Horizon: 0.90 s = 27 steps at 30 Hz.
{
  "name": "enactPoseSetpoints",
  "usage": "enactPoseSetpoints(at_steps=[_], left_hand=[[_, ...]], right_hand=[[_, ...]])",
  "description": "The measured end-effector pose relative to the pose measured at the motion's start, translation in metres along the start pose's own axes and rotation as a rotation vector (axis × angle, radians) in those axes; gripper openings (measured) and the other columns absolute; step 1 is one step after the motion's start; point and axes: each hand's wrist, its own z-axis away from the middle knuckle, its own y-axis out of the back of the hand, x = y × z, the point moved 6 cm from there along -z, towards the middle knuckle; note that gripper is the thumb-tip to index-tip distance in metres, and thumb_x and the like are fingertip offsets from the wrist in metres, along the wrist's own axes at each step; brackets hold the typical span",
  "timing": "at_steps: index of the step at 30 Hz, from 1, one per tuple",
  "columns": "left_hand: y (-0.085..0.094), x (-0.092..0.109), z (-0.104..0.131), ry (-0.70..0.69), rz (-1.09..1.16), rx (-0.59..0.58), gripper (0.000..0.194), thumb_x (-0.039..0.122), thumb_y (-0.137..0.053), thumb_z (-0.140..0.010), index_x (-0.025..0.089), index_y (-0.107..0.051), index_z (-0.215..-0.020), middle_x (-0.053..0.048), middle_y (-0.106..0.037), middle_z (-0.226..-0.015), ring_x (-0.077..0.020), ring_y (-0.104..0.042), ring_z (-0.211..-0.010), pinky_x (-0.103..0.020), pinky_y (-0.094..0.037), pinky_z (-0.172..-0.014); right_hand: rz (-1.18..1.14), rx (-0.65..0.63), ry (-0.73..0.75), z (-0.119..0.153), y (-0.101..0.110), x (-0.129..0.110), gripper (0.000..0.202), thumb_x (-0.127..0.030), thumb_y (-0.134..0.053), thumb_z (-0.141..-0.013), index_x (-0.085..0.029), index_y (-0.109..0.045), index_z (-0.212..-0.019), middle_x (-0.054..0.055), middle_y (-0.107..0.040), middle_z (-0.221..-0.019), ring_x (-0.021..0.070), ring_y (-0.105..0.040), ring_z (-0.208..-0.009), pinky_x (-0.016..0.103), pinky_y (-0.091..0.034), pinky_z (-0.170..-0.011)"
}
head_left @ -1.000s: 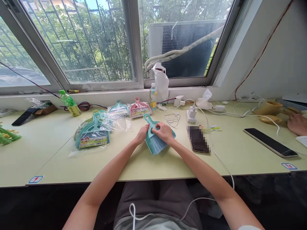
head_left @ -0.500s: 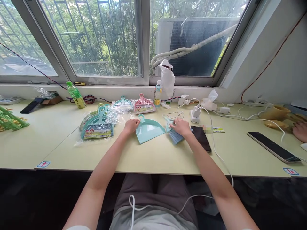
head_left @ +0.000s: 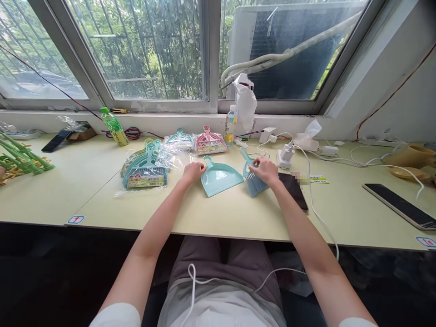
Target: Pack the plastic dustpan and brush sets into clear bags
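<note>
A light turquoise dustpan [head_left: 220, 180] lies on the table in front of me, its looped handle pointing away. Fingers closed, my left hand [head_left: 194, 172] pinches the dustpan's left edge near the handle. Just right of the pan is a small matching hand brush [head_left: 255, 184] with blue-grey bristles pointing toward me. My right hand [head_left: 265, 170] grips the right side of the brush's head, between thumb and fingers. Brush and dustpan sit side by side, a narrow gap between them.
Bagged dustpan sets [head_left: 145, 172] lie at left, with a pink set [head_left: 210, 141] and another turquoise one [head_left: 179, 139] behind. A black phone [head_left: 293, 190] and white charger [head_left: 285, 156] are at right. Bottles stand near the window; a white cable [head_left: 310, 200] crosses the table.
My right hand has shifted its hold on the brush, so the brush's handle now shows more fully. My left hand stays at the dustpan's edge. The whole view has tilted slightly.
</note>
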Motion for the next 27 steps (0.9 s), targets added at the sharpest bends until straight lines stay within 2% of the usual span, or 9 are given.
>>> enactPoseSetpoints(at_steps=[4, 7, 10, 12, 14, 16, 18, 22, 27], left_hand=[[-0.010, 0.046, 0.014, -0.313, 0.140, -0.172, 0.045, 0.049, -0.045, -0.091, 0.019, -0.061, -0.062, -0.003, -0.064, -0.064, -0.0157, -0.052, -0.059, -0.028, -0.030, -0.058], [-0.004, 0.068, 0.023, -0.464, 0.157, -0.094, 0.046, 0.050, -0.044, -0.092, 0.018, -0.062, -0.064, -0.002, -0.061, -0.062, -0.0136, -0.050, -0.056, -0.027, -0.031, -0.057], [0.009, 0.066, 0.023, -0.471, 0.063, 0.119, 0.034, 0.045, -0.051, -0.090, 0.018, -0.066, -0.076, -0.006, -0.065, -0.077, -0.0182, -0.057, -0.071, -0.029, -0.039, -0.065], [0.016, 0.060, 0.023, -0.486, 0.003, 0.257, 0.027, 0.043, -0.060, -0.085, 0.019, -0.068, -0.095, -0.013, -0.065, -0.107, -0.0261, -0.059, -0.099, -0.035, -0.044, -0.081], [0.015, 0.055, 0.022, -0.517, -0.028, 0.313, 0.043, 0.040, -0.069, -0.080, 0.021, -0.062, -0.118, -0.017, -0.051, -0.136, -0.0331, -0.047, -0.124, -0.045, -0.041, -0.098], [0.007, 0.053, 0.021, -0.543, -0.036, 0.279, 0.060, 0.037, -0.072, -0.079, 0.023, -0.051, -0.134, -0.018, -0.037, -0.149, -0.0358, -0.039, -0.133, -0.051, -0.038, -0.104], [-0.003, 0.052, 0.019, -0.564, -0.036, 0.221, 0.062, 0.034, -0.069, -0.082, 0.023, -0.046, -0.138, -0.018, -0.034, -0.152, -0.0358, -0.040, -0.133, -0.052, -0.039, -0.103], [-0.007, 0.056, 0.019, -0.616, -0.069, 0.229, 0.055, 0.028, -0.065, -0.086, 0.024, -0.048, -0.138, -0.018, -0.033, -0.154, -0.0355, -0.038, -0.136, -0.053, -0.039, -0.104], [-0.008, 0.068, 0.025, -0.767, -0.181, 0.213, 0.046, 0.015, -0.057, -0.089, 0.025, -0.055, -0.134, -0.012, -0.042, -0.152, -0.0282, -0.039, -0.140, -0.046, -0.037, -0.110]], right_hand=[[-0.177, -0.036, 0.165, 0.002, 0.004, -0.018, 0.021, -0.032, -0.054, -0.086, -0.020, -0.062, -0.101, 0.006, -0.067, -0.100, 0.0192, -0.061, -0.085, 0.029, -0.044, -0.073], [-0.054, -0.114, 0.304, 0.017, -0.011, -0.048, 0.016, -0.027, -0.055, -0.087, -0.021, -0.063, -0.098, 0.008, -0.066, -0.105, 0.0239, -0.058, -0.100, 0.033, -0.044, -0.083], [0.058, -0.116, 0.355, 0.029, -0.027, -0.069, 0.022, -0.024, -0.054, -0.088, -0.020, -0.063, -0.108, 0.012, -0.062, -0.118, 0.0285, -0.052, -0.116, 0.041, -0.041, -0.096], [0.057, -0.090, 0.323, 0.031, -0.031, -0.071, 0.027, -0.025, -0.054, -0.088, -0.021, -0.062, -0.114, 0.013, -0.059, -0.127, 0.0308, -0.048, -0.123, 0.046, -0.037, -0.101], [0.013, -0.078, 0.285, 0.029, -0.033, -0.066, 0.031, -0.026, -0.055, -0.089, -0.021, -0.061, -0.118, 0.013, -0.056, -0.133, 0.0318, -0.047, -0.125, 0.050, -0.036, -0.102], [-0.061, -0.095, 0.291, 0.026, -0.033, -0.060, 0.032, -0.024, -0.055, -0.088, -0.021, -0.062, -0.119, 0.012, -0.057, -0.133, 0.0303, -0.051, -0.124, 0.048, -0.038, -0.102], [-0.167, -0.150, 0.359, 0.025, -0.034, -0.059, 0.029, -0.020, -0.054, -0.088, -0.022, -0.065, -0.115, 0.009, -0.061, -0.126, 0.0262, -0.056, -0.118, 0.042, -0.042, -0.099], [-0.339, -0.207, 0.487, 0.028, -0.038, -0.065, 0.028, -0.020, -0.054, -0.088, -0.026, -0.067, -0.113, 0.005, -0.067, -0.115, 0.0220, -0.060, -0.110, 0.037, -0.046, -0.096], [-0.455, -0.136, 0.455, 0.027, -0.046, -0.072, 0.030, -0.019, -0.059, -0.084, -0.023, -0.067, -0.112, 0.006, -0.070, -0.106, 0.0228, -0.063, -0.104, 0.039, -0.048, -0.095]])
